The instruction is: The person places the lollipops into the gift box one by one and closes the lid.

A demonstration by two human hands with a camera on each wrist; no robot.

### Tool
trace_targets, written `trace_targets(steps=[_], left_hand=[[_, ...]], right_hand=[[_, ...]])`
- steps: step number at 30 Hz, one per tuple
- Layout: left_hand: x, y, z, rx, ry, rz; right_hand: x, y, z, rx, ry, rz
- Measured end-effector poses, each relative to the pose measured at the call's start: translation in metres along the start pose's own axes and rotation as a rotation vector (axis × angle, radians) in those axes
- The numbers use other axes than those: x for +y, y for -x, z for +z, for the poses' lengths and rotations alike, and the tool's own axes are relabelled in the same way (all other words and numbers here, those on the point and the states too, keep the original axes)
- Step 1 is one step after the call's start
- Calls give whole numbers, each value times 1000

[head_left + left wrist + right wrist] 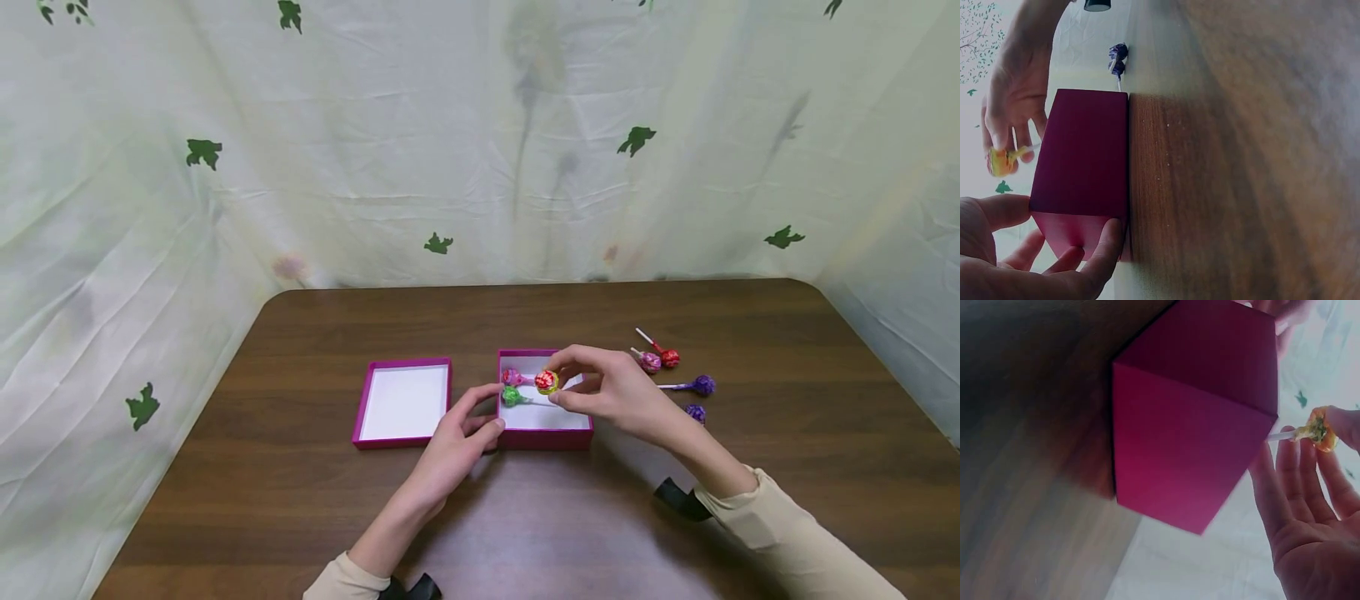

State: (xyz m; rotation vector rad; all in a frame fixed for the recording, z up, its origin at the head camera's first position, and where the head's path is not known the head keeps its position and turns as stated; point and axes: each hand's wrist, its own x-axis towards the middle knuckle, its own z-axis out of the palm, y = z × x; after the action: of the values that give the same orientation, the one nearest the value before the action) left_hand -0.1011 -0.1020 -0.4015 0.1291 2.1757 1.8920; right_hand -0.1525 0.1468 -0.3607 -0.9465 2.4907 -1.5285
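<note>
Above the open magenta box (546,440), my right hand (611,387) pinches a lollipop (547,382) in a red and yellow wrapper between thumb and fingertips. Its white stick (1282,435) points toward the box's rim in the right wrist view. Inside the box lie a pink lollipop (513,377) and a green lollipop (512,396), both with heads to the left. My left hand (457,446) holds the box at its left wall, the fingers spread from rim to side, as the left wrist view (1079,269) of that hand also shows.
Left of the box lies its lid (402,404), white inside with magenta edges. Right of the box on the brown table (300,333) are a red lollipop (670,358), a pink one (649,362) and two purple ones (703,385). Pale curtains hang behind.
</note>
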Motion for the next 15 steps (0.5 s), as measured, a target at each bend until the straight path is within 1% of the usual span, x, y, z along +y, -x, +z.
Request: trace_targets(steps=[4, 7, 10, 15], left_hand=[[-1, 0, 0, 0, 6, 8], [-1, 0, 0, -7, 12, 13], [-1, 0, 0, -12, 15, 17], [-1, 0, 0, -16, 18, 25]], right_hand=[[5, -10, 9, -41, 25, -19], [10, -17, 13, -88, 66, -20], [12, -24, 16, -149, 125, 1], [10, -36, 20, -277, 213, 57]])
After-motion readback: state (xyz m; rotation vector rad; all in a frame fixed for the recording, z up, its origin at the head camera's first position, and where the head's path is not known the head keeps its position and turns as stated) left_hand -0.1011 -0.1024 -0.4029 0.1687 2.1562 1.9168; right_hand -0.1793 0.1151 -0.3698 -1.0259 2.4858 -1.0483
